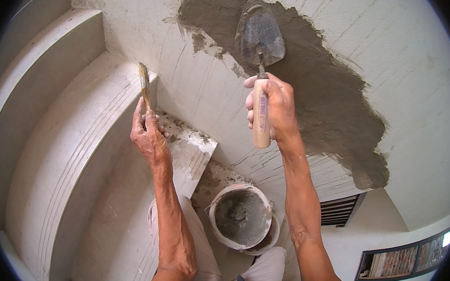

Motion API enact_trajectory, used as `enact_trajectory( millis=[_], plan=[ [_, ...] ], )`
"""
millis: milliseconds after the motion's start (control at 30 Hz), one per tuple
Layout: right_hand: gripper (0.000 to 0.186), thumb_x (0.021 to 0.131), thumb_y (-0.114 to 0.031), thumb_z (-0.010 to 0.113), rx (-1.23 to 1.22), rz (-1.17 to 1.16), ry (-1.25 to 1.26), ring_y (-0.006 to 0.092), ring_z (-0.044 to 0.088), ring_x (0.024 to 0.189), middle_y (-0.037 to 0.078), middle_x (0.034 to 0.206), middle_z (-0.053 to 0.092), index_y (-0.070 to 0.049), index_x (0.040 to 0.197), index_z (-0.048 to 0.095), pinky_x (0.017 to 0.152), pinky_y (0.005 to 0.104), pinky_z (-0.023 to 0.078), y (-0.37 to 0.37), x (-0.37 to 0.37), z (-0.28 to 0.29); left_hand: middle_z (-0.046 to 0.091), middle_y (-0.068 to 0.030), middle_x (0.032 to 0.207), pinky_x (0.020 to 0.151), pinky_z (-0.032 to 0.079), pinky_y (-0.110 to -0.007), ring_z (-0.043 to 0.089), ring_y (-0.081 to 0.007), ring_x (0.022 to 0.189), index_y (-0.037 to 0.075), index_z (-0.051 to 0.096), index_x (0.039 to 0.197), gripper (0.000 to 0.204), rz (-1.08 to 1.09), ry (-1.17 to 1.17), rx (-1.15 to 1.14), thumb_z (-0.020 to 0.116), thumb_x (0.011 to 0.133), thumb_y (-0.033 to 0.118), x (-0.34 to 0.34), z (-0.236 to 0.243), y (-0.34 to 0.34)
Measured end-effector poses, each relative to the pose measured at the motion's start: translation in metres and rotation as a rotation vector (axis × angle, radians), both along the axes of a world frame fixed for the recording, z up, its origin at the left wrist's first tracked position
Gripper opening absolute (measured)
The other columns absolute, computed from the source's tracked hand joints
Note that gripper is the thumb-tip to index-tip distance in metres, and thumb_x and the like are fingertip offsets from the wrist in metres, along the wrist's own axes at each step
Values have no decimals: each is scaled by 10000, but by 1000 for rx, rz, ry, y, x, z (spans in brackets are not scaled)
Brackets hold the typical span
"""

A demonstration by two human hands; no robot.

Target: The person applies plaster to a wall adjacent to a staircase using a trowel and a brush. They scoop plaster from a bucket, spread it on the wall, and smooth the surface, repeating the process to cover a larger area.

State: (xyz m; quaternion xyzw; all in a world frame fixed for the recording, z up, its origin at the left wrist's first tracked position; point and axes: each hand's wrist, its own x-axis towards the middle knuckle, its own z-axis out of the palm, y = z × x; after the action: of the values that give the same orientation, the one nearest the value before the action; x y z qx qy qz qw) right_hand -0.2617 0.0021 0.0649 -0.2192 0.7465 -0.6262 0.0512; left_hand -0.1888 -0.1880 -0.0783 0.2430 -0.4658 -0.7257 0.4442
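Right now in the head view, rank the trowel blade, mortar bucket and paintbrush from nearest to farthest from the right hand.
From the right hand:
1. Trowel blade, just above it, on the wet mortar patch.
2. Paintbrush, to the left, in the left hand.
3. Mortar bucket, below.

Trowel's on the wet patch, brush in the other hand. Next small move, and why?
Probably drag the trowel along the wet mortar patch toward its ragged left edge. The right hand already presses the blade flat on the patch, the surface looks rough, and the left hand holds the brush clear of the wall.
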Motion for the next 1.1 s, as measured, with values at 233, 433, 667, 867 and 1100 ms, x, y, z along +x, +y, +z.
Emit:
enact_trajectory(
  millis=[233,433,667,867,1100],
  plan=[
    [340,962,-265,439,132,51,-148,124,581,472,63,627,586,30,975,610,399,287,489,-1,-2,-29,537,-13,805,450,431,-212,483,-39,559,47,595,1383,381,10,-8,14,579,1013,136,-1,1,0],
    [379,1005,-292,408,80,11,88,119,579,473,61,662,601,31,1028,606,408,280,503,-8,-3,-16,544,-3,792,441,440,-210,490,-38,561,37,554,1421,414,1,-16,-10,537,1016,120,1,0,-2],
    [372,985,-266,399,197,22,-70,115,574,474,63,651,599,36,1032,610,405,281,500,-9,-9,-19,543,-3,788,437,439,-210,493,-37,560,35,552,1422,416,-2,-24,-11,531,1015,119,-1,-1,-1],
    [333,970,-255,450,115,29,-100,126,586,480,76,629,592,36,976,612,403,285,480,-2,-2,-28,534,1,793,451,442,-207,486,-34,576,31,550,1423,417,-6,-18,14,533,1014,116,0,2,0],
    [350,985,-262,425,69,-64,124,119,581,481,70,626,588,32,964,613,430,271,483,-4,-11,-8,532,-6,805,446,440,-211,487,-38,569,37,562,1413,409,-4,-14,4,550,1013,123,0,0,-1]
  ],
)
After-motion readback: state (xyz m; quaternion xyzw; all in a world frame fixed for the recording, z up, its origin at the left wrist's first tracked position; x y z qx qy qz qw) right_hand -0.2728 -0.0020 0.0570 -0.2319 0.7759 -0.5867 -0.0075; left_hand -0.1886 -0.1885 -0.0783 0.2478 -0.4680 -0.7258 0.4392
